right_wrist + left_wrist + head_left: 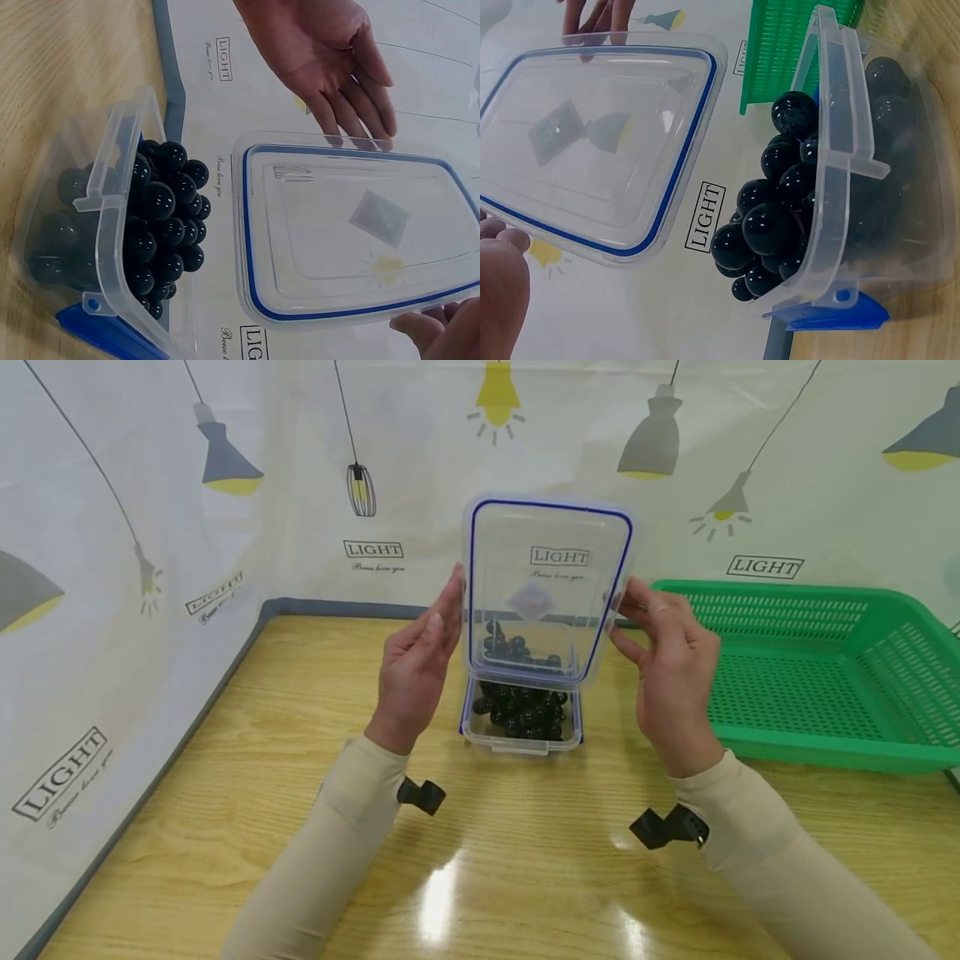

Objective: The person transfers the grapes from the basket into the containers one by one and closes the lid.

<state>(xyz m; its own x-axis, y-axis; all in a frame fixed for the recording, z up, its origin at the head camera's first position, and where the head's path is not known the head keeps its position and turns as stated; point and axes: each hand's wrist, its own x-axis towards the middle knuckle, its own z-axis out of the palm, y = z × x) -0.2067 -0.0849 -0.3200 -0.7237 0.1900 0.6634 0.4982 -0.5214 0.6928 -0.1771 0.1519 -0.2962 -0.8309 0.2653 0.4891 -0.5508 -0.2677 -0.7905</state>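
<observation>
A clear plastic lid (551,597) with a blue seal stands raised and tilted between the two hands. Straight fingers of the left hand (412,681) touch its left edge, palm turned open in the right wrist view. On the opposite edge, the right hand (675,672) pinches the lid between thumb and fingers. Below the lid sits a clear food container (517,746) with blue side clips, one clip (840,311) hanging outward in the left wrist view. Dark grapes (169,225) fill the container and heap above its rim. The lid is apart from the container.
A green perforated plastic basket (787,747) stands on the right of the wooden table (247,810). A white sheet (420,460) printed with lamps hangs behind and along the left side. Dark edging (345,607) runs along the table's back.
</observation>
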